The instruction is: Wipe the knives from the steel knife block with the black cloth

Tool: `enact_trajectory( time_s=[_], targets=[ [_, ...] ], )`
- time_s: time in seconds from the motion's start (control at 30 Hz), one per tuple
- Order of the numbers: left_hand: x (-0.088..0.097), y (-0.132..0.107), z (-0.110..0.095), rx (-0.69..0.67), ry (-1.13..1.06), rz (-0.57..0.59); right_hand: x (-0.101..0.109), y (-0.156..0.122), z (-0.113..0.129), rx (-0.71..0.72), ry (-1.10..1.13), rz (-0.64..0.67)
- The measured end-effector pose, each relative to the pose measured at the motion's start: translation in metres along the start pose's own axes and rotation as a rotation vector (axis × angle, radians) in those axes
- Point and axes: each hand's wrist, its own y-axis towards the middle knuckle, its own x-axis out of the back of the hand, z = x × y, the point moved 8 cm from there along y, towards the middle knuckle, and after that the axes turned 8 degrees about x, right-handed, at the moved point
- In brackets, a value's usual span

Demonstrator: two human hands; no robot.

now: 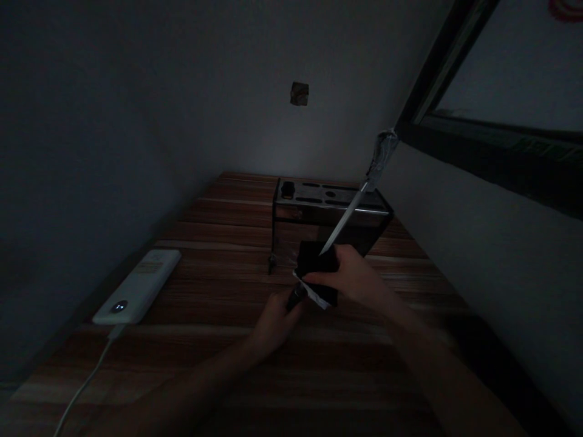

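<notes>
In the dim light, my left hand [277, 315] is closed around the dark handle [297, 295] of what looks like a knife. Its slim, pale blade [344, 224] points up and away to the right. My right hand [350, 273] pinches a black pad or folded cloth [316, 258] against the blade near the handle, thumb in front. White material [319, 299] shows along the pad's lower edge. Just beyond stands a slotted knife block [310, 209] with a dark top and shiny front band. A plastic-wrapped handle [382, 155] rises at its right end, by the blade's tip.
A white power bank [139, 285] with a lit display lies on the left of the wood-grain table [204, 285], its white cable [88, 379] running toward me. Behind is a wall [218, 91] with a square hole [299, 94]. A dark frame [483, 152] juts in at right.
</notes>
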Motion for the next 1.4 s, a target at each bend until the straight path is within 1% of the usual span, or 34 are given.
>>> enact_trajectory(
  time_s=[0.1,0.17,0.5,0.73,0.9,1.0,1.23,1.4],
  targets=[
    [0.001,0.002,0.004,0.019,-0.030,-0.020,-0.014,0.001,-0.003,0.014,0.015,0.056],
    [0.002,0.002,0.006,0.038,-0.047,-0.031,-0.019,0.001,-0.004,0.020,0.008,0.072],
    [0.001,0.002,0.000,0.028,-0.065,-0.014,-0.017,0.002,-0.006,0.061,-0.033,0.045],
    [0.000,0.002,0.003,0.024,-0.033,0.004,-0.014,0.001,-0.001,0.020,-0.070,0.047],
    [-0.003,0.001,0.001,0.017,-0.022,0.036,-0.003,0.002,0.005,0.045,-0.129,0.021],
    [-0.003,0.001,-0.001,0.034,-0.004,0.033,0.007,0.001,0.005,0.045,-0.144,-0.009],
    [-0.005,0.000,-0.002,0.020,0.088,0.036,0.035,0.000,0.012,0.108,-0.012,-0.114],
    [-0.006,-0.001,-0.001,-0.018,0.142,0.033,0.061,-0.006,0.019,0.133,0.003,-0.221]
  ],
)
